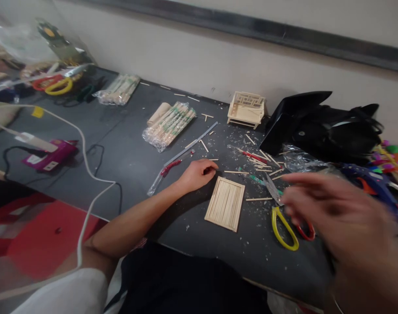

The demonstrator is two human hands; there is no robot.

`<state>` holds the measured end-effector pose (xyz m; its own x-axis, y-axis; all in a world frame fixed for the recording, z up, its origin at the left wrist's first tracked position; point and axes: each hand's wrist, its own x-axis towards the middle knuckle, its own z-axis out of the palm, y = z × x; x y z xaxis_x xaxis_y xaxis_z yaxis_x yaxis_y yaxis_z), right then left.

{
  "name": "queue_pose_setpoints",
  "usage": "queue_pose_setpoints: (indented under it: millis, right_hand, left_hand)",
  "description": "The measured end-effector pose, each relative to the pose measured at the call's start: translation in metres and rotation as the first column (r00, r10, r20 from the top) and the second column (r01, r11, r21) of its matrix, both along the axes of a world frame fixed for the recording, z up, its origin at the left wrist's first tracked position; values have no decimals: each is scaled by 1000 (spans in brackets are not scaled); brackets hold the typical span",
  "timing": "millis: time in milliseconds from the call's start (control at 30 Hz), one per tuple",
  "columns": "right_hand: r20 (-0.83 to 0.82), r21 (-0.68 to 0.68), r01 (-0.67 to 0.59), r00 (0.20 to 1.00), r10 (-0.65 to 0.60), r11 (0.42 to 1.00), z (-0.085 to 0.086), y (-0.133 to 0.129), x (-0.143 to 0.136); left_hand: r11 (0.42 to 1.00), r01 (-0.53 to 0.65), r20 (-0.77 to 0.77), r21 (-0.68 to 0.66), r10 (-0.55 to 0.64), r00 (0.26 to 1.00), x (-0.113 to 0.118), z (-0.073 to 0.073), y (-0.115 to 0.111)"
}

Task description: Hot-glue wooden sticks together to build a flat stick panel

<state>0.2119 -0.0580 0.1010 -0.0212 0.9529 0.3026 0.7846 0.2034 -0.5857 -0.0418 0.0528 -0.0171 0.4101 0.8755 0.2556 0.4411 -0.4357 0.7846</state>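
My left hand [199,175] rests on the dark table with its fingers curled in; whether anything is inside them is hidden. Just beside it lies a flat rectangular panel of thin wooden sticks [225,204] with a stick frame round its edge. My right hand [336,213] is raised at the right, smeared by motion, so its fingers cannot be read clearly. Below and beside it, scissors [284,229] with yellow and red handles lie on the table, partly covered by the hand in this view. Loose cut sticks [259,163] are scattered beyond the panel.
A small wooden stick-built chair [246,109] stands near the wall, beside a black bag [323,131]. Wrapped stick bundles [172,124] lie further back. A blue glue gun [375,183] is at the right. A white cable [84,148] crosses the left side near a purple power strip [51,156].
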Motion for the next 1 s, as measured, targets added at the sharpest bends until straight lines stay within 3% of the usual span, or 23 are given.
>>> queue_pose_setpoints:
  millis: [67, 167, 300, 400, 767, 1000]
  right_hand:
    - [70, -32, -42, 997, 44, 999, -12, 13, -9]
    - [139, -49, -68, 988, 74, 996, -44, 31, -17]
    - [117, -89, -49, 991, 59, 995, -82, 41, -18]
    - [107, -90, -57, 992, 67, 994, -97, 42, -19]
    - [114, -29, -86, 989, 88, 996, -102, 39, -27]
    - [83, -81, -107, 990, 113, 991, -98, 45, -28]
  left_hand:
    - [998, 64, -31, 1, -64, 997, -1, 3, -1]
    - [992, 125, -61, 7, -124, 990, -2, 5, -3]
    - [991, 134, -86, -14, -135, 987, -2, 6, -4]
    - [991, 127, -98, -33, -130, 987, -1, 6, -5]
    - [994, 63, -91, -84, -71, 993, 8, 5, -8]
    - [993, 70, -100, -90, -79, 992, 11, 5, -8]
